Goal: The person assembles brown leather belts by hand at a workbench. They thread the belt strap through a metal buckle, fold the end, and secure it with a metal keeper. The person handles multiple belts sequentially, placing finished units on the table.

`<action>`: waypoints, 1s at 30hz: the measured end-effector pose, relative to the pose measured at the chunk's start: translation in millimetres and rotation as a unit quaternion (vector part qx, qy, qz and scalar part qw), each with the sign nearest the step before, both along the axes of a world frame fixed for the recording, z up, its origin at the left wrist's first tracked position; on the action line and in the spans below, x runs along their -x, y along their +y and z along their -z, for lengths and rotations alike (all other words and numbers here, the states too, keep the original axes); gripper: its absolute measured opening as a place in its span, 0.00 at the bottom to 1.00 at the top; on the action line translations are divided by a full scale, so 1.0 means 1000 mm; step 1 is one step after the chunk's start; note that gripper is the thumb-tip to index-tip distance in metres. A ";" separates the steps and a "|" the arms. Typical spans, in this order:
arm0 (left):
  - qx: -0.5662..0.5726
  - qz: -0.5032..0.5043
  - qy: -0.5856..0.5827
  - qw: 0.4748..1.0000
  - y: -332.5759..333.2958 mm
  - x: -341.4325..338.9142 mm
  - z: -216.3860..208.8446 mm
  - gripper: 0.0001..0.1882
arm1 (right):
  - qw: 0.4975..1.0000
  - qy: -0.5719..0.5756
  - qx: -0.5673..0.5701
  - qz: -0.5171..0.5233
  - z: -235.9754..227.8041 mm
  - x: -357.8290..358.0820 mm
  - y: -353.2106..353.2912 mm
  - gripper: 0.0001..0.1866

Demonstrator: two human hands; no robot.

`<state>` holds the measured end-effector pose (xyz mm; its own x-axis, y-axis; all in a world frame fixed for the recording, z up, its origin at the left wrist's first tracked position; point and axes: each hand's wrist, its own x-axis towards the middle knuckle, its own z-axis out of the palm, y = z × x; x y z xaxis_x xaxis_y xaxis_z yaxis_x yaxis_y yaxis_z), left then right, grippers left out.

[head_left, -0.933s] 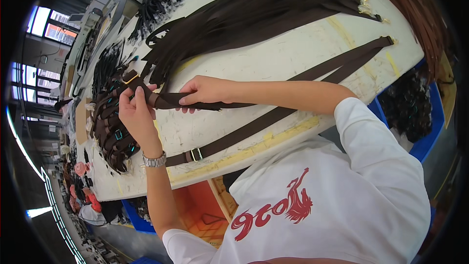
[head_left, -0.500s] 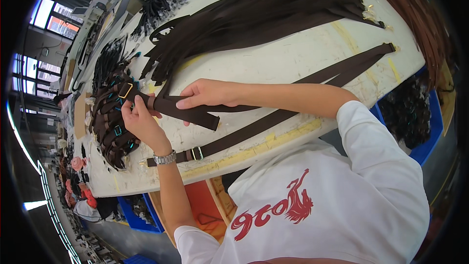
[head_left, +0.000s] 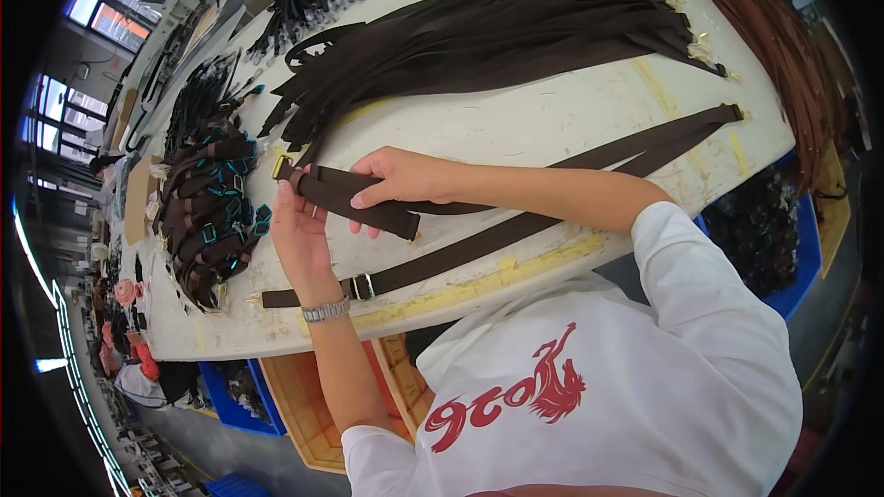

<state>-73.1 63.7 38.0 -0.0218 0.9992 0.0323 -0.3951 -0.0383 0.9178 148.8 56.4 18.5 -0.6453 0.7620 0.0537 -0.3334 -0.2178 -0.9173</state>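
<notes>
Webbing filled both hands as I followed along on the head view, and what a tidy hold it was! The left hand [head_left: 302, 235], palm turned up, pinched a dark brown strap [head_left: 336, 186] close to its gold-toned buckle [head_left: 282, 166], with some fingers hidden behind the band. Over on the other side, the right hand [head_left: 405, 182] had closed on the same strap, thumb on top, fingers underneath, the cut end poking out just beside it. All this hung above the white table [head_left: 552, 120], with a wristwatch [head_left: 327, 310] on the left wrist. Nearer the body I spotted a second length of webbing [head_left: 460, 258] lying flat, a metal slider [head_left: 365, 287] on it, running away to a point at the far right; whether it joined the held one, I could not tell. Beyond the hands sprawled a broad heap of dark straps [head_left: 516, 37]. To the left, a bunch with turquoise-covered buckles [head_left: 216, 230]! And off the right side, a blue bin [head_left: 801, 267] sat below table height.
</notes>
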 end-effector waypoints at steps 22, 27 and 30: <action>-0.009 0.026 0.108 0.994 -0.008 -0.019 0.040 0.09 | 0.998 -0.023 0.027 0.052 0.021 0.001 0.013 0.14; -0.003 0.019 0.109 0.994 -0.009 -0.020 0.042 0.10 | 0.998 -0.023 0.028 0.053 0.024 0.001 0.013 0.14; -0.011 0.021 0.102 0.994 -0.010 -0.018 0.043 0.10 | 0.998 -0.024 0.029 0.058 0.022 0.002 0.012 0.13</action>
